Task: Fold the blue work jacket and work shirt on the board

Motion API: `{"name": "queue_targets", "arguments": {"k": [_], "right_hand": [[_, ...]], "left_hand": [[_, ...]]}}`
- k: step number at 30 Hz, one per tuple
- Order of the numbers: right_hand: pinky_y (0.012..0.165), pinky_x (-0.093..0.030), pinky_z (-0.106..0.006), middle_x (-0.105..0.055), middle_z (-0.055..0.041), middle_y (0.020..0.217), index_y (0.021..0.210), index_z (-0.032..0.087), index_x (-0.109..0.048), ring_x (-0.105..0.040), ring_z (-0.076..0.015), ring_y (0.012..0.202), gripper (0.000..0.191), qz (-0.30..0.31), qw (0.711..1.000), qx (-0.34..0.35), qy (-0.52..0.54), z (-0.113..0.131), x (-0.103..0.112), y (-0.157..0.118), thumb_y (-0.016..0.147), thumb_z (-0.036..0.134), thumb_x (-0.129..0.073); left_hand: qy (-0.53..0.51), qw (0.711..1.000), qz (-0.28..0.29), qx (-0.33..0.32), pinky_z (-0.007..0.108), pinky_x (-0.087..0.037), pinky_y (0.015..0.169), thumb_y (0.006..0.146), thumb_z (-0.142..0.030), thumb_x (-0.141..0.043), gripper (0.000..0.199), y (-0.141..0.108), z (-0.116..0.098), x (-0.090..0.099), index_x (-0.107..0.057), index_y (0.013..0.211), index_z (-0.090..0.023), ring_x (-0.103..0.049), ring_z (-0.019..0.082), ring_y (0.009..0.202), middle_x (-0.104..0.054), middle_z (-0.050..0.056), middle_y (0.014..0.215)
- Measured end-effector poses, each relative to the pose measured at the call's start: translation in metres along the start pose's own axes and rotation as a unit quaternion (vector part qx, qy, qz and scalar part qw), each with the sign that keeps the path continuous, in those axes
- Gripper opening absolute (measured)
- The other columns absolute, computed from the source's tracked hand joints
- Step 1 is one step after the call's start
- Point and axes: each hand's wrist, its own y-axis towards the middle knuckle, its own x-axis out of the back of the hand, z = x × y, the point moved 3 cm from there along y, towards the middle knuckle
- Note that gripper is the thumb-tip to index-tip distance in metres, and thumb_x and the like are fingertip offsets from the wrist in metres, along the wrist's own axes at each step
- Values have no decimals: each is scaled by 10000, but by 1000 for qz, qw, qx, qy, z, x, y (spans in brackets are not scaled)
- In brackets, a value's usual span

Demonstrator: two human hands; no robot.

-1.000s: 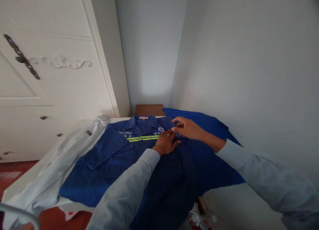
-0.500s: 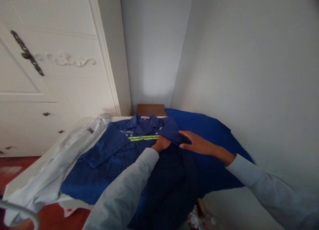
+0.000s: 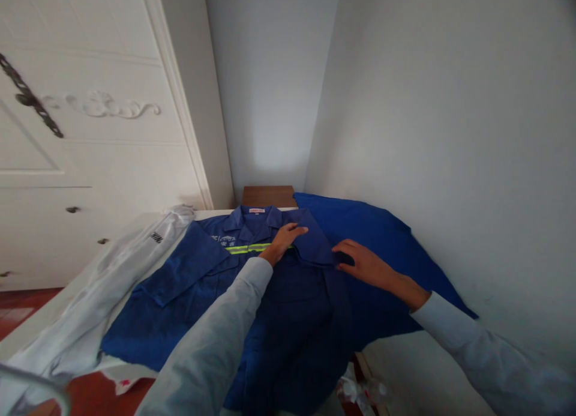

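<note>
A dark blue work shirt (image 3: 292, 302) lies spread front up, collar at the far end, with a yellow-green reflective stripe across its chest. Both its sleeves are folded inward over the front. My left hand (image 3: 284, 241) rests on the chest beside the inner edge of the right-side sleeve (image 3: 314, 239), thumb and fingers apart. At that sleeve's outer corner is my right hand (image 3: 362, 264), its thumb and forefinger curved around the fold; whether they pinch the cloth is hard to make out.
A white garment (image 3: 103, 290) lies along the left of the white table (image 3: 27, 320). Blue fabric (image 3: 382, 236) spreads at the right against the wall. Behind the collar stands a brown box (image 3: 269, 195). A white cabinet (image 3: 112, 146) rises at the left.
My left hand has come out from under the sleeve's edge and moved up onto the cloth. The sleeve lies flatter. My right hand has shifted slightly right, and the view has shifted a little.
</note>
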Motion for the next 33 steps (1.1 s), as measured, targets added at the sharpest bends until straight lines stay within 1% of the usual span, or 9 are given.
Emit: {"name": "queue_targets", "arguments": {"k": [2, 6, 10, 16, 19, 23, 27, 29, 33], "right_hand": [[984, -550, -463, -720, -124, 1137, 1141, 198, -724, -680, -268, 1073, 251, -32, 999, 19, -28, 0, 0, -2, 940, 243, -581], [898, -577, -413, -738, -110, 1039, 1032, 196, -727, -689, -243, 986, 208, -94, 989, 81, -85, 11, -2, -3, 970, 194, -530], [849, -569, -385, -742, -113, 1027, 1038, 187, -714, -694, -235, 943, 197, -124, 974, 115, -151, 20, -9, -2, 992, 200, -523], [789, -556, -377, -728, -109, 983, 1099, 180, -714, -686, -237, 886, 236, -60, 972, 109, -197, 23, -22, -5, 955, 138, -532], [834, -556, -414, -724, -116, 1014, 1143, 188, -716, -679, -256, 929, 326, -43, 979, 88, -176, 23, -16, -7, 919, 97, -498], [950, -543, -444, -721, -119, 1119, 1196, 214, -705, -663, -263, 1063, 378, -104, 992, 49, -59, 19, 7, 4, 930, 137, -449], [952, -548, -440, -733, -119, 1128, 1203, 213, -699, -689, -256, 1020, 340, -122, 990, -62, 38, 3, 20, 36, 910, 205, -528], [860, -573, -389, -760, -102, 1036, 1169, 201, -705, -713, -230, 896, 332, -66, 986, -120, 91, -6, 18, 50, 865, 182, -575], [570, -528, -247, -739, -32, 779, 1111, 177, -692, -696, -170, 687, 277, 35, 950, -204, 234, -14, 6, 49, 847, 187, -611]], "left_hand": [[11, 1000, 0, 4, 429, -570, 952, 636, -255, -885, 338, 3, 2, 1, -759, 936, -164, -746, 260, 923, -800, 79, 938], [29, 999, -32, 6, 380, -575, 931, 660, -71, -755, 249, 9, 7, 6, -744, 889, -170, -743, 216, 895, -794, 57, 910], [71, 994, -86, 16, 366, -578, 890, 726, -88, -695, 188, 15, 10, 13, -729, 894, -164, -742, 210, 873, -782, 75, 892], [189, 971, -145, 23, 390, -557, 900, 729, -82, -695, 278, 18, 3, 13, -709, 1003, -124, -728, 272, 973, -768, 150, 1010], [258, 955, -145, -2, 452, -529, 960, 746, -84, -664, 364, 17, -12, 8, -683, 1110, -80, -703, 338, 1068, -736, 218, 1107], [334, 932, -113, -88, 478, -368, 1162, 799, -159, -660, 458, 12, -31, -9, -636, 1256, -151, -541, 349, 1338, -625, 192, 1384], [493, 850, 1, -187, 500, -315, 1202, 893, -249, -577, 461, 10, -33, -30, -596, 1336, -125, -435, 365, 1440, -515, 223, 1514], [574, 786, 69, -219, 505, -291, 1217, 908, -172, -492, 507, 16, -29, -34, -546, 1406, -97, -373, 355, 1490, -440, 234, 1577], [640, 714, 169, -229, 433, -244, 1252, 842, -43, -452, 656, 42, -25, -24, -492, 1488, -145, -297, 276, 1539, -398, 140, 1631]]}}
